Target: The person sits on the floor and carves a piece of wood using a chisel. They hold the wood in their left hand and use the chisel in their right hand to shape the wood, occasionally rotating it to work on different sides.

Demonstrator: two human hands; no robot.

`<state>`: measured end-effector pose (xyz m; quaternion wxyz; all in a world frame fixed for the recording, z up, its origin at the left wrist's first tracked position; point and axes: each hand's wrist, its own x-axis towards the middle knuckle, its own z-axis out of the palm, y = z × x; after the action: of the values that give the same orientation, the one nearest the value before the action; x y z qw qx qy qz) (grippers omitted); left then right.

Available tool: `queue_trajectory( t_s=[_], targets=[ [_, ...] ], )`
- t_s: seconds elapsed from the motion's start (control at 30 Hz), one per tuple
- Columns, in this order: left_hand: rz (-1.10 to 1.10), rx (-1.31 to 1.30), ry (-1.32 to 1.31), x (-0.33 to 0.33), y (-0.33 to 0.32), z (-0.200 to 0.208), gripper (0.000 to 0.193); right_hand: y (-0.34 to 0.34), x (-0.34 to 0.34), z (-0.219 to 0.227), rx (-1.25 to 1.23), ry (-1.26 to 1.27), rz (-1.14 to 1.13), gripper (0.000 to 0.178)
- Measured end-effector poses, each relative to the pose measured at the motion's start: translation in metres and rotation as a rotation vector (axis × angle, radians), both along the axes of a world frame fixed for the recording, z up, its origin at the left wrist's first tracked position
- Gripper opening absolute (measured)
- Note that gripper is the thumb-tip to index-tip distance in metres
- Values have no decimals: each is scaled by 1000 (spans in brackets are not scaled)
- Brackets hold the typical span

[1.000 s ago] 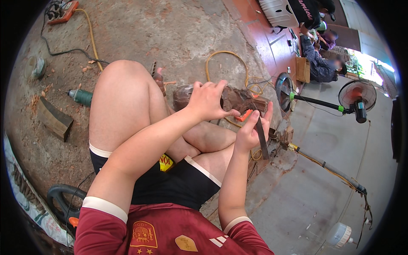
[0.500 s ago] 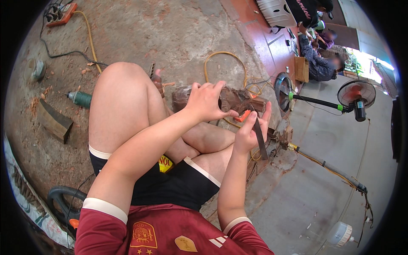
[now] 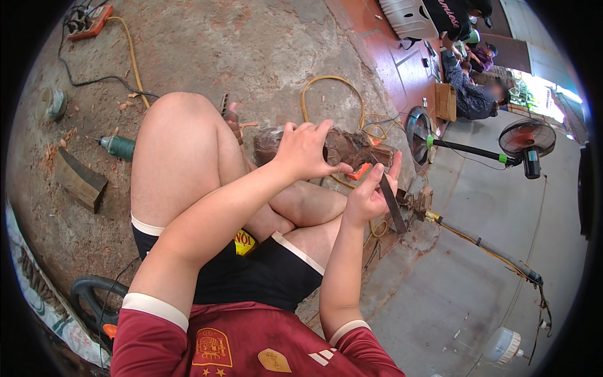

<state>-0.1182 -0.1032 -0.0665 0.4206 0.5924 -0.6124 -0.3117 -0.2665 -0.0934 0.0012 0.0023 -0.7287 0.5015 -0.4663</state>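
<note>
A dark reddish-brown piece of carved wood (image 3: 342, 148) lies crosswise in front of my crossed legs. My left hand (image 3: 306, 151) grips it from above, thumb stretched right along the near side. My right hand (image 3: 372, 196) is closed round a flat, dark metal blade (image 3: 392, 204), like a chisel or file. The blade's narrow tip meets the right part of the wood, and its wide end sticks out past my palm towards the lower right. Something bright orange (image 3: 358, 171) shows between my two hands, against the wood; its kind I cannot tell.
Left on the dusty floor are a curved wood block (image 3: 81, 178), a green power tool (image 3: 117, 146), a jar (image 3: 51, 103) and an orange power strip (image 3: 91, 23). A yellow cord (image 3: 333, 78) loops beyond the wood. A fan (image 3: 526, 147) stands right; other people sit at upper right.
The blade's wide end has swung a little to the right as my right hand turned slightly. My left hand and the wood have stayed in place.
</note>
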Motion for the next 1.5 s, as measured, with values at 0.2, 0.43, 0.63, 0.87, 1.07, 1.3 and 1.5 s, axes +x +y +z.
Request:
queue_trajectory(
  t_s=[0.2,0.43,0.63,0.87,1.07,1.3,1.5],
  targets=[
    [4,-8,8,0,1,-1,102,3,15,9,52,-181,-39,23],
    [-7,18,13,0,0,0,101,1,7,3,31,-47,-35,26],
    [-2,3,21,1,1,-1,101,3,5,3,71,14,-8,29],
    [-11,15,-2,1,0,1,101,2,0,6,30,128,23,29],
    [-12,13,-3,0,0,1,101,1,-2,4,72,-102,18,26],
    [-6,27,12,2,-2,0,102,-1,-3,13,67,196,85,26],
    [-6,27,18,2,-2,1,102,3,-6,16,194,-19,74,13]
  ],
)
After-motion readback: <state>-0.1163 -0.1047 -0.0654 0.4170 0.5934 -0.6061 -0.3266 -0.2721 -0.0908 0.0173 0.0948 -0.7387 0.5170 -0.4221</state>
